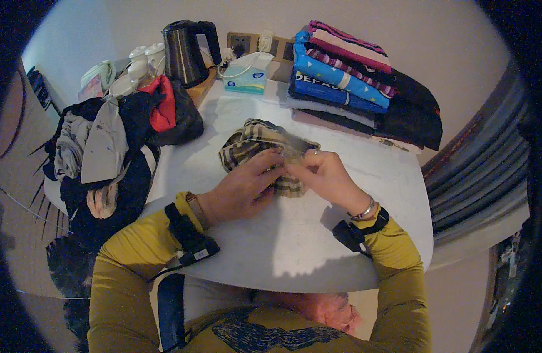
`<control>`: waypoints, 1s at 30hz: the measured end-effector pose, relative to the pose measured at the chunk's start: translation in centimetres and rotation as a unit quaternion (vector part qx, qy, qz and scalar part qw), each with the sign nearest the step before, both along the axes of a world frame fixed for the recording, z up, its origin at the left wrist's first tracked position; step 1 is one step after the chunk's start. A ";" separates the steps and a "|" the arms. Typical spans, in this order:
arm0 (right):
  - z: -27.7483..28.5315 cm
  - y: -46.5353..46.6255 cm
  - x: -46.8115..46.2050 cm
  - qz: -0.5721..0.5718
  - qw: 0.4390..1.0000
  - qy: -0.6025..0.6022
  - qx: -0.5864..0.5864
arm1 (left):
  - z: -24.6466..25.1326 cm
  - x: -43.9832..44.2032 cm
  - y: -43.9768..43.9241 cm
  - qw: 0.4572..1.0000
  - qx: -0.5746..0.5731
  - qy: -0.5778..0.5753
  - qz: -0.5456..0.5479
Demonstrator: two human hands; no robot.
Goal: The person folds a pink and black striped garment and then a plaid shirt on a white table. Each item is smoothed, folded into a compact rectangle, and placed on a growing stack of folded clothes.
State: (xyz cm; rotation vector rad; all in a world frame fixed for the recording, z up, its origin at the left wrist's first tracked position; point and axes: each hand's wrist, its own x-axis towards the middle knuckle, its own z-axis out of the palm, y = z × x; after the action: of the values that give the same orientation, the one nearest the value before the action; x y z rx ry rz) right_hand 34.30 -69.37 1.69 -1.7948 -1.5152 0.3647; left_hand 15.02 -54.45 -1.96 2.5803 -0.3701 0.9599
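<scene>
A crumpled plaid cloth (249, 141) in beige, black and white lies bunched on the white table (235, 247). My left hand (249, 183) grips its near side, fingers curled over the fabric. From the right, my right hand (326, 174) pinches another part of the cloth between thumb and fingers, close to the left fingertips. Part of the cloth between the hands looks blurred. Which part of the garment each hand holds cannot be made out.
At the back right stands a stack of folded clothes (341, 84). A tissue box (245, 79) and an electric kettle (185, 53) are at the back, near wall sockets (240, 43). Loose clothes (105, 141) heap up on the left. A grey curtain (478, 176) hangs at right.
</scene>
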 end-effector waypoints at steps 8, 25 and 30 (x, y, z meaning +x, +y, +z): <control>0.3 -0.2 1.3 0.030 0.994 -0.099 0.040 | 0.0 0.3 0.1 0.998 0.018 0.050 0.014; -0.4 -0.3 -0.4 -0.056 0.992 -0.067 0.094 | 0.8 0.3 -0.9 0.992 0.073 0.076 0.075; -0.3 0.2 -1.5 -0.084 0.991 0.003 0.109 | 0.5 0.4 -1.0 0.989 0.094 0.072 0.086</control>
State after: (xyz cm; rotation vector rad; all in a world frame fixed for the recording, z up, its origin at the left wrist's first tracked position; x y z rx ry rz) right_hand 32.78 -69.19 1.40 -1.7297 -1.3327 0.1180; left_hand 15.40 -55.48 -1.45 2.8730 -0.2111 0.8210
